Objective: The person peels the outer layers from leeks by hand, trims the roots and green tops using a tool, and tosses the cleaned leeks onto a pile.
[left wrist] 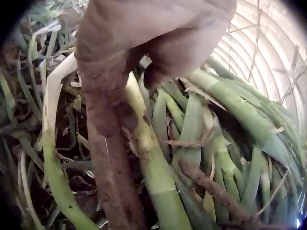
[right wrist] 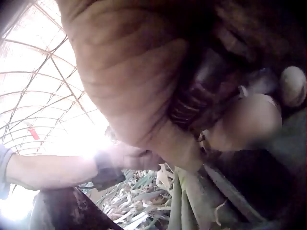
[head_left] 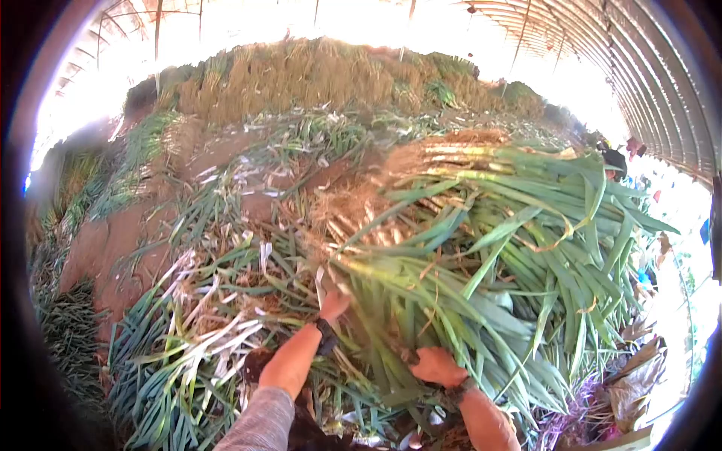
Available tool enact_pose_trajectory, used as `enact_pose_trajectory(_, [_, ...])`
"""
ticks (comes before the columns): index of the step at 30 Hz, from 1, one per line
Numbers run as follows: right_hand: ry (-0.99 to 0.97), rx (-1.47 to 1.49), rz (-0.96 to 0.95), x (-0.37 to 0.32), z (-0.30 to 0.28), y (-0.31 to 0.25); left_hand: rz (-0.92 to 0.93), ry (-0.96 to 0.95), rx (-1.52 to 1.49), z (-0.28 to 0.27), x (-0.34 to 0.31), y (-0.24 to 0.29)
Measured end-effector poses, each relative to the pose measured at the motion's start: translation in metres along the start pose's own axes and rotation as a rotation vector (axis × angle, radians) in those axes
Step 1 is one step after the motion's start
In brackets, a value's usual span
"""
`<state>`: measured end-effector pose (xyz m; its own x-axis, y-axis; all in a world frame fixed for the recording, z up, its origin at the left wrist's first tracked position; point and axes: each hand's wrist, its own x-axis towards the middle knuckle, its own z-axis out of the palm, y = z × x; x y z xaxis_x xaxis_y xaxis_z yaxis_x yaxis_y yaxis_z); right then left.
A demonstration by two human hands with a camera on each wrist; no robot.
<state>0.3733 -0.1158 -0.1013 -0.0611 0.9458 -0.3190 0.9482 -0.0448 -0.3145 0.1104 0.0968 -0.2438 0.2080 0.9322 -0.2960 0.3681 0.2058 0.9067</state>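
In the head view, my left hand point(head_left: 335, 304) grips at the pale lower end of a leek point(head_left: 340, 279), beside a white strip. The left wrist view shows that hand point(left wrist: 144, 43) bent down over a leek stem point(left wrist: 158, 187), a bent pale-to-green leaf point(left wrist: 50, 115) and a brown, soil-coloured length. Lower right, my right hand point(head_left: 438, 367) is curled at the leek's green leaves point(head_left: 391, 368). In the right wrist view, green leaves point(right wrist: 192, 196) emerge below that hand point(right wrist: 129, 91). A dark ridged thing lies in shadow by its palm; I cannot tell what it is.
A large heap of leeks point(head_left: 526, 195) lies to the right, roots toward the middle. Loose leaves and pale trimmings point(head_left: 218, 331) cover the ground at left. A tall stack of leeks point(head_left: 301, 75) stands at the back, under a ribbed arched roof point(head_left: 647, 83).
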Motion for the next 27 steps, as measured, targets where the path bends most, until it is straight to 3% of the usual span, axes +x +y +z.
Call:
enact_pose_trajectory(1, [-0.010,0.037,-0.003,-0.002,-0.003,-0.003,0.130,0.157,-0.281,0.014,0.004,-0.008])
enact_pose_trajectory(3, [-0.043,0.055,-0.004,-0.007,-0.014,-0.011,-0.025,0.318,-0.172,0.019,0.007,0.000])
enact_pose_trajectory(7, [-0.084,0.012,-0.025,0.004,-0.001,-0.001,0.032,0.349,-0.194,0.021,0.014,0.010])
enact_pose_trajectory(9, [-0.078,0.036,-0.082,-0.003,-0.014,-0.011,-0.151,0.197,-0.626,0.012,0.004,0.021])
enact_pose_trajectory(11, [-0.133,0.072,-0.033,-0.011,-0.028,-0.023,-0.152,0.230,-0.623,0.011,-0.002,0.033])
enact_pose_trajectory(12, [-0.112,0.064,-0.050,-0.007,-0.019,-0.015,-0.175,0.256,-0.624,0.012,-0.002,0.034])
enact_pose_trajectory(13, [-0.095,0.064,-0.055,-0.004,-0.010,-0.008,-0.064,0.233,-0.661,0.013,-0.007,0.033])
enact_pose_trajectory(16, [0.050,0.214,-0.032,0.002,0.004,0.003,-0.116,0.202,-0.575,0.008,0.001,0.028])
enact_pose_trajectory(19, [0.113,0.329,-0.140,-0.010,-0.008,-0.008,-0.045,0.157,-0.660,0.000,-0.019,0.049])
enact_pose_trajectory(23, [0.349,0.327,-0.245,-0.009,0.002,-0.009,-0.013,0.158,-0.725,-0.024,-0.077,0.113])
enact_pose_trajectory(25, [0.392,0.335,-0.324,-0.014,-0.010,-0.018,0.238,-0.028,-0.761,-0.036,-0.087,0.123])
enact_pose_trajectory(27, [0.451,0.327,-0.369,-0.011,-0.012,-0.020,0.335,-0.038,-0.651,-0.041,-0.100,0.138])
